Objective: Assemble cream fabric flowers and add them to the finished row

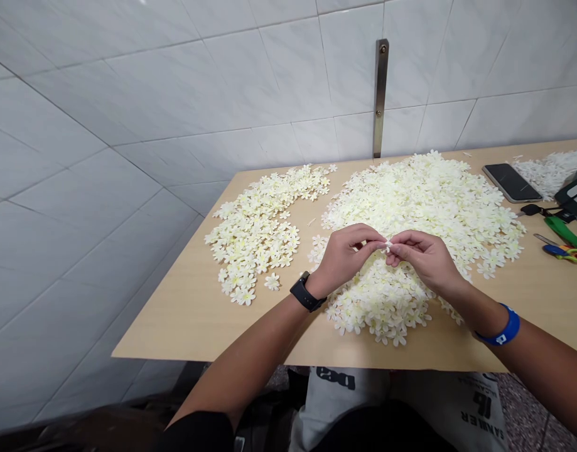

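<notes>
Between my two hands is a small white artificial flower [388, 245], mostly hidden by the fingertips. My left hand [349, 254], with a black watch on its wrist, pinches it from the left. From the right, my right hand [422, 256] pinches the same piece, thumb against fingers. Both hands are held over a large heap of pale yellow-white artificial flowers [424, 194], part of which spreads below them toward the table's front edge. A smaller, flatter spread of similar flowers [255, 232] lies to the left, with one single flower [272, 282] beside it.
The wooden table [184, 320] meets a tiled wall with a metal bracket [380, 97]. At the right lie a phone [512, 182], a pile of small white pieces [549, 172], a green-handled tool [566, 231], scissors [568, 252] and a dark box [575, 193].
</notes>
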{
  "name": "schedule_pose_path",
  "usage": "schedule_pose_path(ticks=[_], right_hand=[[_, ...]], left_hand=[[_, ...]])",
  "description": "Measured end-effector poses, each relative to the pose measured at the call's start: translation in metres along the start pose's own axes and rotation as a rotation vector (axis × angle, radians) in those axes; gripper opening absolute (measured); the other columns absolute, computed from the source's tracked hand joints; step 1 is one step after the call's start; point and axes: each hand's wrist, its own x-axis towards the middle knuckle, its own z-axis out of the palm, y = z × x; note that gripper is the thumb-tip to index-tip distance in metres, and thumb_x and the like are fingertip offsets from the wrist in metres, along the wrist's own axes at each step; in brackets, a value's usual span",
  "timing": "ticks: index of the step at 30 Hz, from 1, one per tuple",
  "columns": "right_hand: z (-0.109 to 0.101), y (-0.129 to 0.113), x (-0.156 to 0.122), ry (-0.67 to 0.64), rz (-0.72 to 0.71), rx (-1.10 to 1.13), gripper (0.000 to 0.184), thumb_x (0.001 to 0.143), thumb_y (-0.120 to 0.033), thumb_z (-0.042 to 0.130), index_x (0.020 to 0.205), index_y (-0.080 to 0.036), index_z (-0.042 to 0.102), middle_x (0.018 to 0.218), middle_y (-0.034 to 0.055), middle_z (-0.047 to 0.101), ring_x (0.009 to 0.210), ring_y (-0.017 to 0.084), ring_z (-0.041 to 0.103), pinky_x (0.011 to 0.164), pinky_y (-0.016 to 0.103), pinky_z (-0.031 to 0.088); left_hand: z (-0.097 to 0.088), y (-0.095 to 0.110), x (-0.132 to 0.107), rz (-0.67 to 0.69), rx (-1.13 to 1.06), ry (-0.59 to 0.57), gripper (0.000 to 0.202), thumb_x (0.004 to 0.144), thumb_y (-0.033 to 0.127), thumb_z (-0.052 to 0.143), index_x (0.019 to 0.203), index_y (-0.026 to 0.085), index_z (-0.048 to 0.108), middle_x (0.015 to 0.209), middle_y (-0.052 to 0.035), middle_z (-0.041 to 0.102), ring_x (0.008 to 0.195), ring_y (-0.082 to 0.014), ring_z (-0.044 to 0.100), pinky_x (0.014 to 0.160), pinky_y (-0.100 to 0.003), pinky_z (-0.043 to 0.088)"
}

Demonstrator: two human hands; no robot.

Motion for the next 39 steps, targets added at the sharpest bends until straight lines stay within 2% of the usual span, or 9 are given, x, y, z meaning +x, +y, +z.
schedule_pose_path(ticks=[20,28,32,36,39], right_hand=[[-0.002,0.0,-0.002,-0.014,-0.001,-0.045,0.028,0.078,-0.046,0.085,0.083,-0.021,0.074,0.068,0.0033,0.074,0.062,0.017,0.07,0.064,0.033,0.06],[0.002,-0.003,-0.002,0.01,-0.003,-0.063,0.029,0.075,-0.043,0.087,0.077,-0.021,0.068,0.065,0.0018,0.071,0.06,0.016,0.067,0.063,0.031,0.058],[0.001,-0.005,-0.002,0.038,-0.011,-0.067,0.028,0.077,-0.043,0.085,0.077,-0.021,0.068,0.065,0.0019,0.071,0.06,0.015,0.067,0.061,0.03,0.057],[0.0,-0.004,-0.003,0.054,-0.011,-0.063,0.023,0.078,-0.038,0.083,0.077,-0.02,0.067,0.066,0.0018,0.071,0.06,0.015,0.067,0.06,0.028,0.057],[-0.003,-0.002,-0.001,0.07,-0.016,-0.067,0.02,0.08,-0.034,0.081,0.077,-0.021,0.067,0.065,0.001,0.07,0.059,0.014,0.066,0.059,0.027,0.056]], left_hand=[[-0.002,0.002,0.0,0.003,0.007,-0.015,0.013,0.093,0.028,0.07,0.086,0.021,0.078,0.087,-0.0052,0.078,0.08,-0.0139,0.069,0.063,-0.024,0.054],[0.0,0.01,0.0,-0.136,-0.112,-0.012,0.012,0.09,0.027,0.072,0.08,0.02,0.075,0.085,-0.0051,0.075,0.08,-0.0143,0.067,0.059,-0.022,0.049],[-0.003,0.009,0.001,-0.216,-0.163,0.052,0.019,0.089,0.034,0.073,0.08,0.018,0.071,0.086,-0.0064,0.071,0.08,-0.015,0.064,0.058,-0.022,0.048],[-0.001,0.005,0.001,-0.292,-0.24,0.037,0.031,0.09,0.046,0.07,0.083,0.016,0.066,0.087,-0.0061,0.066,0.068,-0.0108,0.056,0.053,-0.022,0.048],[-0.003,-0.001,0.0,-0.315,-0.288,0.027,0.036,0.093,0.051,0.066,0.084,0.016,0.062,0.081,-0.0032,0.06,0.059,-0.0074,0.05,0.05,-0.021,0.047]])
